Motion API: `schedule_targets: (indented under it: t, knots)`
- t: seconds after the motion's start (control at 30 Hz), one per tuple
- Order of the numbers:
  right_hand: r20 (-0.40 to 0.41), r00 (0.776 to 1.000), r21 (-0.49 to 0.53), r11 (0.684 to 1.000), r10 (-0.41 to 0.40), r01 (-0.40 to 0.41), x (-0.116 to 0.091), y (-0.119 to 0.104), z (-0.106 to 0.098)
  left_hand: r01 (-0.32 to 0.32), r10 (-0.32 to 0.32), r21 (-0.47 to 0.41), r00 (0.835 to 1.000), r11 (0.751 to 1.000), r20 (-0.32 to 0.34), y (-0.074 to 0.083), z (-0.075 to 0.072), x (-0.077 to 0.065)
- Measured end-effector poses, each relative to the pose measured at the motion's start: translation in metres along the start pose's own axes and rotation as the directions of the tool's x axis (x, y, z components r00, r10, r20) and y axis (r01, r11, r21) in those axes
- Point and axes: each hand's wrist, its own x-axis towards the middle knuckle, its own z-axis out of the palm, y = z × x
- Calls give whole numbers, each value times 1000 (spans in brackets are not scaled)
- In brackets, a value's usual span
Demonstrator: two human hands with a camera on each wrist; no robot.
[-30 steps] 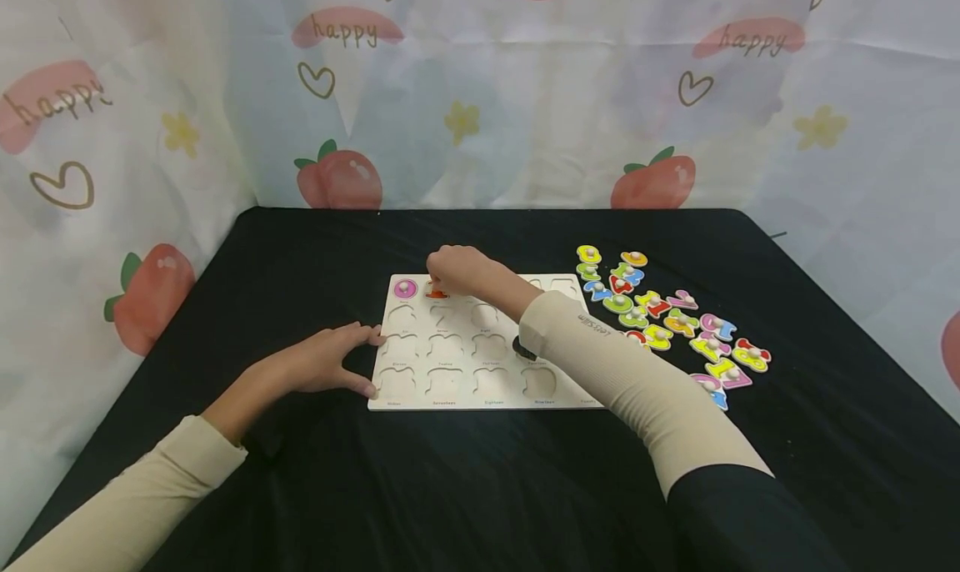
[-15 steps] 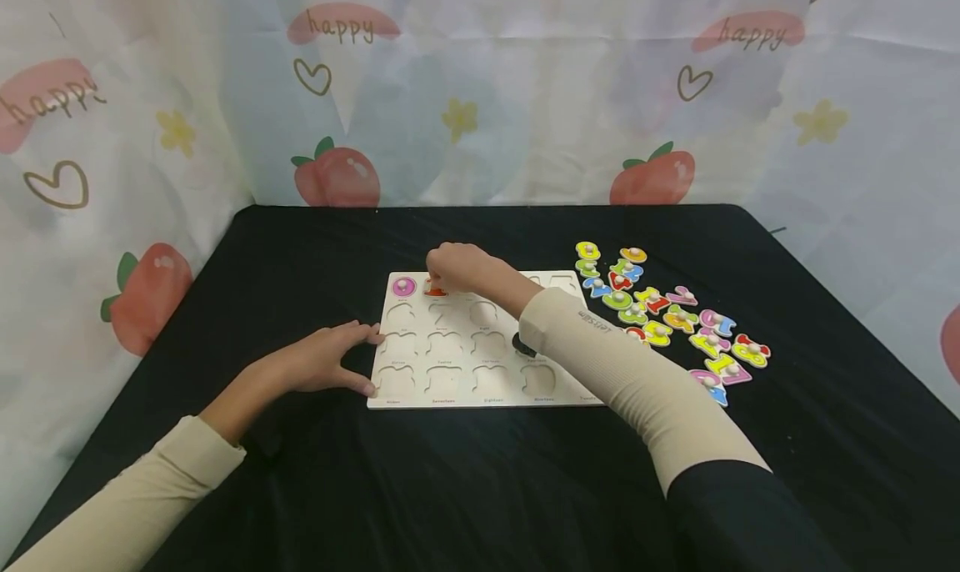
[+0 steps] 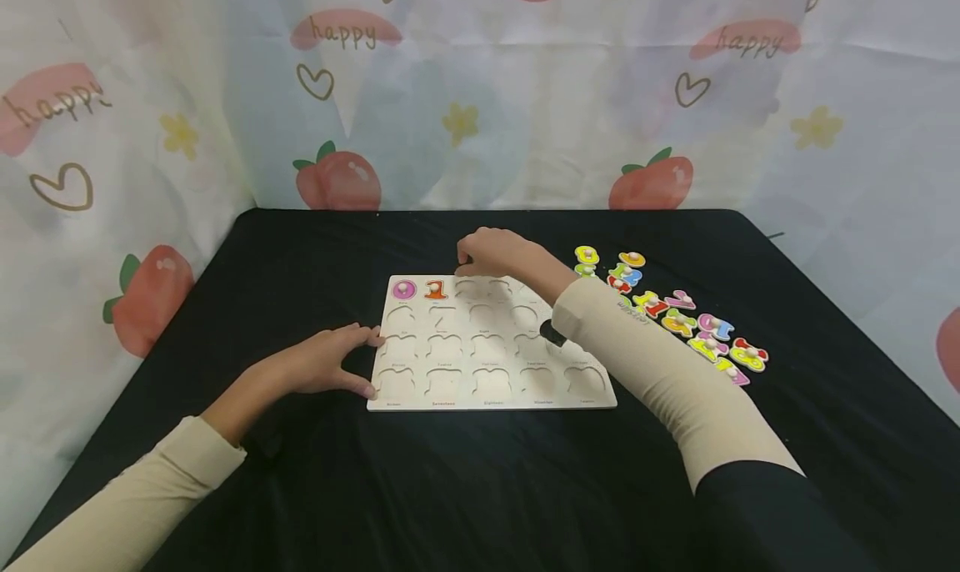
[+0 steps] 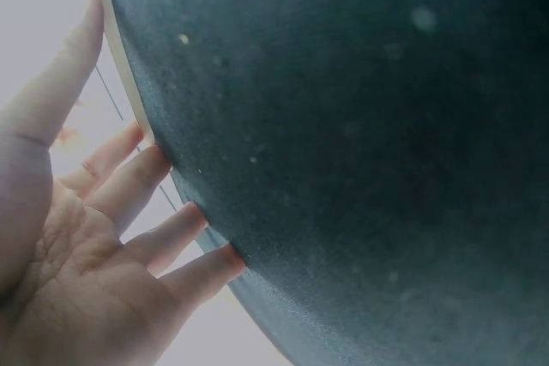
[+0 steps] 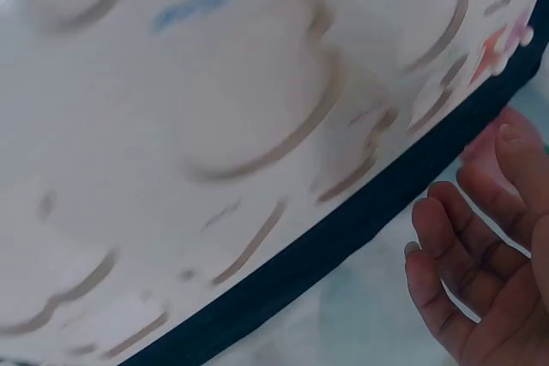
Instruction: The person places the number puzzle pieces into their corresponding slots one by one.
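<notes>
Since the earlier frame, the right hand (image 3: 491, 255) has let go of the orange number one (image 3: 435, 289), now seated in the puzzle board (image 3: 491, 393) beside the pink zero (image 3: 404, 289), and drawn back toward the loose number pieces (image 3: 675, 313) on the desk (image 3: 480, 489). Its fingers hang loosely curled, empty. Next probably comes picking another number. The left hand (image 3: 322, 359) is spread, steadying the board's edge

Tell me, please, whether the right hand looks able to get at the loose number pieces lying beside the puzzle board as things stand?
Probably yes: the right hand holds nothing, and the loose number pieces lie uncovered on the black table just to its right.
</notes>
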Motion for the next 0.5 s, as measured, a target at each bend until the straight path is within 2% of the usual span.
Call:
schedule_targets:
  t: [0.5]
  knots:
    - [-1,983,31,982,185,-185,-64,86,0,11,-11,3,1000,1000,2,3,1,-1]
